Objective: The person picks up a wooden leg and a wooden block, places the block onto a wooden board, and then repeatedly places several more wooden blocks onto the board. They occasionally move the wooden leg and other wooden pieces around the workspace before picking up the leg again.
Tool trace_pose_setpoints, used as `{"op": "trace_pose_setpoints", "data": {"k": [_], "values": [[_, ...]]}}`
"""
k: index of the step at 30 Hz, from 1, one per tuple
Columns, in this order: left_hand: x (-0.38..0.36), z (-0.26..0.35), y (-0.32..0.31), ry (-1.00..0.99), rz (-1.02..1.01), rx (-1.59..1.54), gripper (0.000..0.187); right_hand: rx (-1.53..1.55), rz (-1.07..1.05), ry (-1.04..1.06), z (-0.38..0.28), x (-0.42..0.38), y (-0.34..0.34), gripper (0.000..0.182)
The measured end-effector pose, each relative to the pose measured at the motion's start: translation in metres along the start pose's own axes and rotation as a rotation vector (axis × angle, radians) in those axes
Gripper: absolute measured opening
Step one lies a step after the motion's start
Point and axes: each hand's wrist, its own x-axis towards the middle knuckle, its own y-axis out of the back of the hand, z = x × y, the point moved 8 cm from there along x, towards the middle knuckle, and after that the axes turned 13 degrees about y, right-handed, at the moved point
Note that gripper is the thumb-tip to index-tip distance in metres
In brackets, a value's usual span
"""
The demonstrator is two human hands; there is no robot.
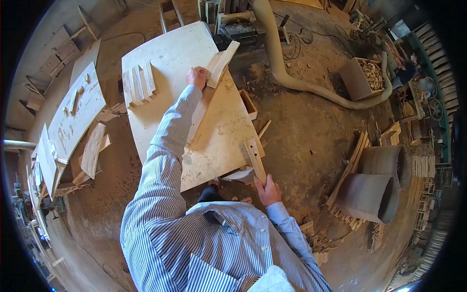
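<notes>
My right hand (268,191) is closed around the lower end of a wooden piece (255,160) with dark holes near its far end. That piece slants beside the near right corner of a pale wooden worktable (165,48). Far across the tabletop, my left hand (197,77) has its fingers curled against the end of a wooden block assembly (223,63); what they grip, if anything, is hidden. A long board (200,117) runs from that assembly toward me along the table. Left of my forearm, several cut wooden pieces (139,83) lie side by side.
A thick ribbed hose (296,85) curves over the floor to a bin of wood offcuts (357,80). Two large drums (367,197) lie at right. A second table (80,107) with small wood pieces stands left. A machine (238,31) sits behind the worktable.
</notes>
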Motion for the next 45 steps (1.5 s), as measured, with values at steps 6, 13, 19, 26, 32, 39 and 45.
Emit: {"op": "trace_pose_setpoints", "data": {"k": [6, 13, 19, 26, 32, 39, 45], "values": [[0.019, 0.024, -0.012, 0.103, -0.009, -0.113, 0.021, 0.052, -0.029, -0.006, 0.003, 0.005, -0.005, 0.064], [0.023, 0.032, -0.013, 0.089, 0.019, -0.139, 0.021, 0.023, -0.018, 0.05, 0.013, 0.007, -0.018, 0.063], [0.02, 0.043, -0.012, 0.142, -0.01, -0.121, 0.024, 0.012, -0.031, 0.041, 0.02, 0.01, -0.029, 0.062], [0.024, 0.041, -0.013, 0.094, 0.028, -0.115, 0.024, 0.05, -0.013, 0.015, 0.024, 0.013, -0.04, 0.058], [0.026, 0.046, -0.012, 0.062, 0.043, -0.12, 0.024, 0.009, 0.04, 0.038, 0.028, 0.018, -0.047, 0.057], [0.014, 0.049, -0.005, 0.01, 0.119, -0.129, 0.027, 0.024, 0.081, 0.072, 0.042, 0.019, -0.059, 0.059], [0.014, 0.05, -0.004, -0.011, 0.183, -0.107, 0.026, -0.03, 0.066, 0.022, 0.026, 0.015, -0.048, 0.063]]}}
